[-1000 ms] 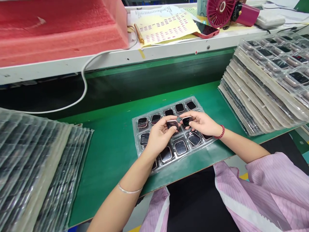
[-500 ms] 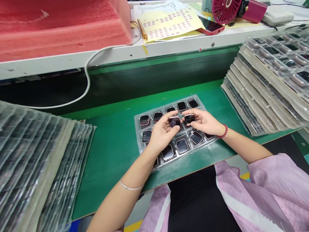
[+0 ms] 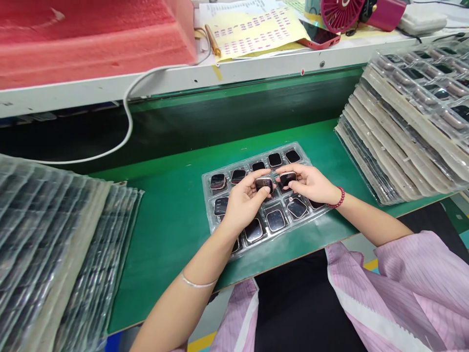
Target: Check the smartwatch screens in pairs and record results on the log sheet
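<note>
My left hand [image 3: 246, 200] grips a smartwatch body [image 3: 264, 184] between thumb and fingers, its dark screen facing up and its thumb on the lower edge. Close beside it, my right hand [image 3: 309, 185] is closed on a second smartwatch body [image 3: 287, 179], also screen up. Both are held over a clear plastic tray [image 3: 207, 195] lying on the green bench. Strapless watch bodies sit in the tray's pockets, such as a watch [image 3: 275, 220] in the near row and another watch [image 3: 274, 160] at the back. My left forearm and hand cover part of the tray's left side.
Stacked clear trays [image 3: 62, 254] stand at the left. At the right rises a leaning tray stack [image 3: 410, 132] with watches on top. A white shelf [image 3: 256, 73] carries red foam [image 3: 91, 44], papers [image 3: 256, 32], a phone [image 3: 318, 36] and a fan [image 3: 342, 12]. A white cable [image 3: 128, 117] hangs down.
The left thumb has shifted slightly on its watch, and the display of that watch looks different. Both hands keep their grip; the whole view has shifted a little.
</note>
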Tool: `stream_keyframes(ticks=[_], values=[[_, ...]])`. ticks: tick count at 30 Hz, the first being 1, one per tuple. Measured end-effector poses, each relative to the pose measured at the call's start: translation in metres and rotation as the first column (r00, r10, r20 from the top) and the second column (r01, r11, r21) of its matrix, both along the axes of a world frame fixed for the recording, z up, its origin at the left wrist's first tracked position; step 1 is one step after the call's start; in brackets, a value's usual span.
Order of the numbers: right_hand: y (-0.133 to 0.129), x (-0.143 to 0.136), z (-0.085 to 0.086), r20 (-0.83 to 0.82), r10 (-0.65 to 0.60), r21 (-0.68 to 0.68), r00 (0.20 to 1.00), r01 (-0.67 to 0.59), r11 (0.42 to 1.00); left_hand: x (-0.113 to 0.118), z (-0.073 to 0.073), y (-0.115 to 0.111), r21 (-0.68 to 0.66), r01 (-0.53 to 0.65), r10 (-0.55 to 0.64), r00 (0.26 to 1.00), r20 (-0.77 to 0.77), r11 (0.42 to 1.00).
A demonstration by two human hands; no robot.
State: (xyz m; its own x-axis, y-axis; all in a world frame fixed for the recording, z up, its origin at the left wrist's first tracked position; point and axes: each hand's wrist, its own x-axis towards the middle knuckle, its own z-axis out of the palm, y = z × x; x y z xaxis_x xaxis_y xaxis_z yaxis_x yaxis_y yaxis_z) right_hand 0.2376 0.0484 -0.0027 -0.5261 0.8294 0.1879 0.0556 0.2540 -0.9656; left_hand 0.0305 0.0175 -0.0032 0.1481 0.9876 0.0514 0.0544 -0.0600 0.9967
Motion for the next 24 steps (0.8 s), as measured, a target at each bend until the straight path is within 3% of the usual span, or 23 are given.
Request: stream_keyframes(ticks=[3,11,19,24], values=[[0.0,0.0003,0.001,0.019,0.019,-0.037,1.0,-0.018,0.999,0.0005,0.0019,-0.0004,-0.013,0.017,-0.017,1.0,-0.008,1.0],[-0.0005,-0.0002,-0.0003,0.048,-0.001,0.019,0.999,0.0,1.0,-0.0007,0.003,0.0008,-0.009,0.01,-0.01,1.0,-0.01,1.0],[0.0047,0.0034,0.0042,-0.019,0.04,-0.231,0.999,-0.043,0.972,-0.0014,0.0026,0.0023,0.01,0.06,-0.06,0.998,0.021,0.998],[0.0073,0.0063,0.0043,-0.07,0.084,-0.227,0.994,-0.098,0.969,-0.0035,-0.0021,0.0053,0.032,0.072,-0.073,0.996,0.041,0.997]])
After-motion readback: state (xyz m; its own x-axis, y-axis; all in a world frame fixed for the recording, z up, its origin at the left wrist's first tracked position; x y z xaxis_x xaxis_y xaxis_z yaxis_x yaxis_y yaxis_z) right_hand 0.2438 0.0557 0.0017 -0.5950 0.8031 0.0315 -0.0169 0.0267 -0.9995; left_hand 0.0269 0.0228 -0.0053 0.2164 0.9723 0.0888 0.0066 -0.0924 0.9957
